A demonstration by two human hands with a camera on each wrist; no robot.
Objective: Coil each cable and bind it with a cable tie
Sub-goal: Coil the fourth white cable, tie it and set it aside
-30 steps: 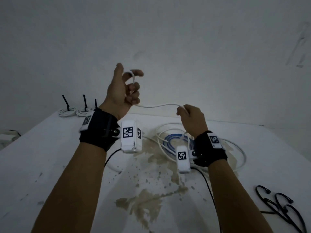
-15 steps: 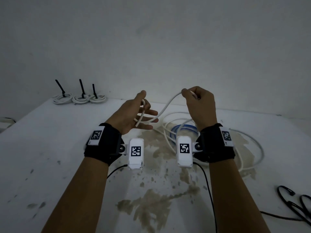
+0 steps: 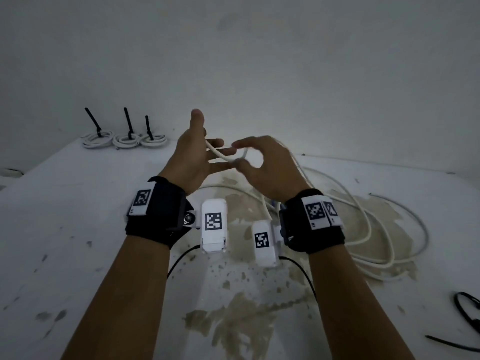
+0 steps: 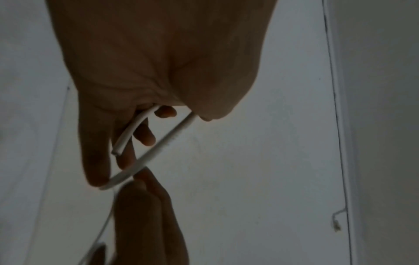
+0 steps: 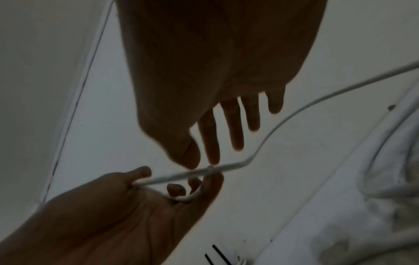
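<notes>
A white cable (image 3: 218,154) runs between my two hands, held up above the table. My left hand (image 3: 193,159) has its thumb raised and its fingers pointing right. In the left wrist view the cable's cut end (image 4: 118,150) lies in the partly curled fingers, and a loop (image 4: 167,141) passes round them. My right hand (image 3: 262,170) pinches the cable between thumb and forefinger right at the left fingertips. In the right wrist view the cable (image 5: 283,122) trails off to the right towards the loose pile on the table.
Three white coils bound with black ties (image 3: 127,140) sit at the table's back left by the wall. Loose white cable (image 3: 376,229) sprawls over the brown-stained table (image 3: 233,320) at the right. Black cable ties (image 3: 467,305) lie at the right edge.
My right hand has swung left and down with the cable and now meets the left fingertips. My left hand has lifted its thumb. Another turn of cable lies round the left fingers.
</notes>
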